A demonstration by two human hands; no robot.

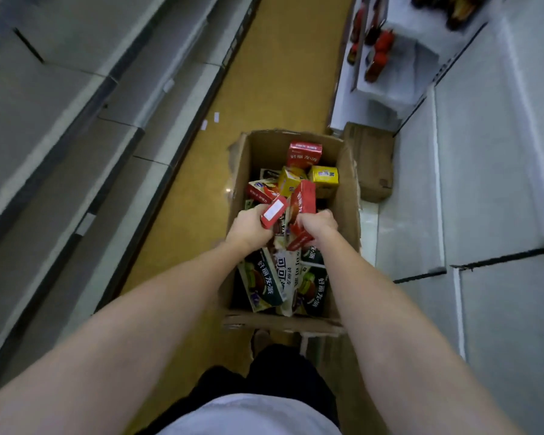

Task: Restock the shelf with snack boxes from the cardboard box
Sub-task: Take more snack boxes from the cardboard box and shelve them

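Observation:
An open cardboard box (347, 196) stands on the floor in the aisle, full of snack boxes in red, yellow and dark green. My left hand (248, 229) grips a small red snack box (274, 211) above the pile. My right hand (318, 226) grips a longer red snack box (302, 202), tilted upright over the box's middle. More red (305, 153) and yellow boxes (324, 177) lie at the far end. Green boxes (264, 284) lie at the near end.
White shelves (484, 183) run along the right side of the aisle, grey shelves (60, 136) along the left. A second brown carton (374, 164) sits on the floor at the right. Red bottles (380, 54) stand on a far right shelf. The yellow floor (274, 89) stretches ahead.

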